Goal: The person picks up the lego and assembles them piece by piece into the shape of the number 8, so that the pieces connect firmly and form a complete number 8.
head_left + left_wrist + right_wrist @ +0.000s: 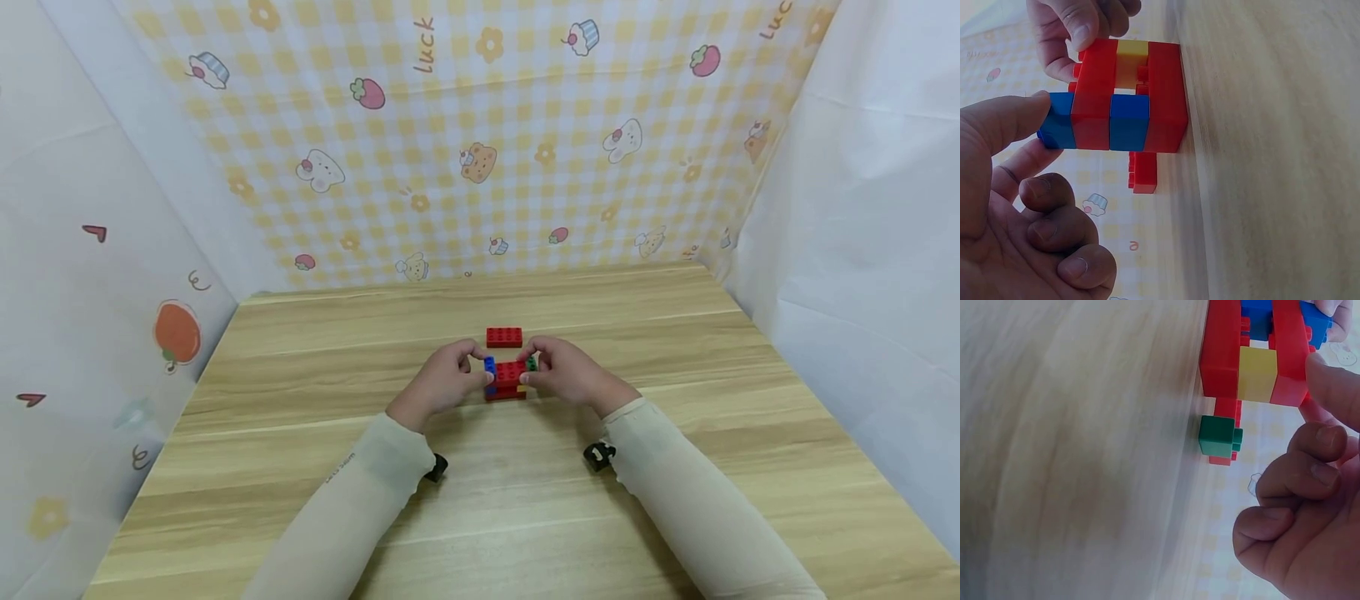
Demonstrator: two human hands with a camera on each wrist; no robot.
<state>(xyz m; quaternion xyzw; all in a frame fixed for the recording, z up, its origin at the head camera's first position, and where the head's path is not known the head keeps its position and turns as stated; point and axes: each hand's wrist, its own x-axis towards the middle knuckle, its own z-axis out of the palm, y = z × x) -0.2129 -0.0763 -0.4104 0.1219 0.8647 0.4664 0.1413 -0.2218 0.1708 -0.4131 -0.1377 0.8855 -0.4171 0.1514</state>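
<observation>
While the left hand (447,380) is pinching the top blue brick (1060,127), the right hand (567,372) is pinching the upper red (1093,103), ideally bracing it.

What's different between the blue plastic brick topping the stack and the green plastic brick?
The blue plastic brick sits on the stack, while the green plastic brick stands on the wood-patterned table, apart from it. The left hand pinches the blue brick; no hand touches the green brick. Both have studs facing up.
</observation>
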